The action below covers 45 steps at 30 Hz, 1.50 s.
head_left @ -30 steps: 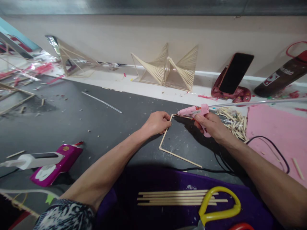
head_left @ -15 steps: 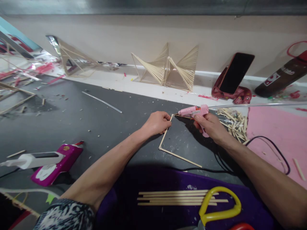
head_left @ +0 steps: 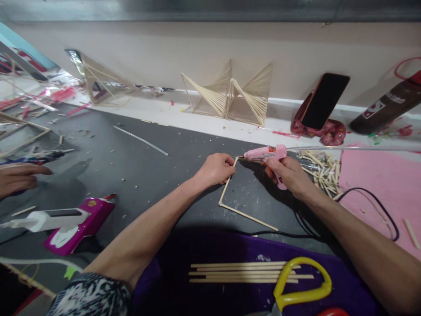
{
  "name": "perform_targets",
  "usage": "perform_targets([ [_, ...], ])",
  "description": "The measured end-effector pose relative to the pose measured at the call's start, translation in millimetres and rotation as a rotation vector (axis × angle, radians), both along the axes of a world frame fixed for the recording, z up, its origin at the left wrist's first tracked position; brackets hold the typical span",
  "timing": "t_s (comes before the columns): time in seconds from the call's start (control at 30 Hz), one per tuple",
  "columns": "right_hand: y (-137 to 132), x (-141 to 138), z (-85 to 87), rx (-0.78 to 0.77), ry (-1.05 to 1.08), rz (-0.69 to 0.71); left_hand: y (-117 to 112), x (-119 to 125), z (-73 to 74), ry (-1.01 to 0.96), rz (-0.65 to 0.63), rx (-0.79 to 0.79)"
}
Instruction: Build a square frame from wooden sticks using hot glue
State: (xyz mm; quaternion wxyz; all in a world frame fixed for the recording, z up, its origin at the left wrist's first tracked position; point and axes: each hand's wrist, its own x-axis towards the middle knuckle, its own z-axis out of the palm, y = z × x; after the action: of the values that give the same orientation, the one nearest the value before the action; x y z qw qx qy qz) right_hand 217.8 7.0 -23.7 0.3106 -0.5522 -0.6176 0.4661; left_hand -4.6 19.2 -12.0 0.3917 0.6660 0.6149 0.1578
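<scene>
My left hand (head_left: 217, 169) pinches the upper end of a wooden stick frame (head_left: 248, 217), made of thin sticks joined at a corner, lying on the grey table. In my right hand (head_left: 286, 173) is a pink hot glue gun (head_left: 266, 153), its nozzle touching or very close to the frame's top corner beside my left fingertips. A clear glue stick (head_left: 329, 148) pokes out of the gun's back. Part of another stick at that corner lies behind the gun, mostly hidden. Several loose wooden sticks (head_left: 243, 273) rest on the purple cloth below, near yellow-handled scissors (head_left: 302, 281).
Finished stick models (head_left: 213, 94) stand against the wall. A phone (head_left: 325, 101) leans beside a dark bottle (head_left: 388, 103). Cut stick pieces (head_left: 320, 169) lie at right, with a black cord (head_left: 368, 189). A magenta-and-white tool (head_left: 72, 224) and another person's hand (head_left: 23, 177) are at left.
Another person's hand has come in from the left edge with something dark and blue near it. My own hands and the glue gun have barely moved.
</scene>
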Motion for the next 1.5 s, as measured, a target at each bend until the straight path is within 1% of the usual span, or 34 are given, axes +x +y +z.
perform_targets([
  [0.13, 1.0, 1.9, -2.3, 0.007, 0.016, 0.022, 0.2, 0.0, 0.1, -0.004, -0.011, -0.006],
  [0.37, 0.5, 0.6, -1.2, -0.033, 0.048, -0.035, -0.2, 0.6, 1.5, 0.000, -0.014, -0.007],
  [0.53, 0.7, 0.2, -0.9, -0.035, 0.067, -0.041, -0.7, 0.6, 1.6, 0.014, -0.017, -0.004],
  [0.77, 0.7, -0.1, -0.5, -0.035, 0.090, -0.007, -0.5, 0.6, 0.7, 0.013, -0.033, 0.019],
  [0.97, 0.2, 0.6, -1.4, -0.044, 0.147, 0.013, -0.4, 0.9, 1.5, 0.001, -0.029, 0.007],
  [1.07, -0.5, 0.5, -2.2, -0.026, 0.160, 0.010, -0.3, 1.0, 1.2, 0.001, -0.028, 0.009],
  [1.17, -1.3, 0.8, -0.9, 0.013, 0.170, 0.041, -0.3, 0.9, 0.2, 0.008, -0.030, 0.013],
  [1.27, -3.3, 2.2, 5.4, 0.057, 0.112, 0.043, 0.0, 0.6, -1.0, 0.001, -0.034, 0.008],
  [1.33, -6.1, 4.0, 14.0, 0.086, 0.044, 0.028, 0.7, 0.3, -1.4, -0.006, -0.033, -0.002],
  [1.43, -11.5, 9.2, 34.0, 0.128, -0.026, -0.003, 2.4, -0.4, -1.3, -0.004, -0.033, -0.015],
  [1.5, -15.3, 17.4, 50.1, 0.138, -0.057, -0.063, 4.1, -0.9, -1.1, -0.004, -0.035, -0.021],
])
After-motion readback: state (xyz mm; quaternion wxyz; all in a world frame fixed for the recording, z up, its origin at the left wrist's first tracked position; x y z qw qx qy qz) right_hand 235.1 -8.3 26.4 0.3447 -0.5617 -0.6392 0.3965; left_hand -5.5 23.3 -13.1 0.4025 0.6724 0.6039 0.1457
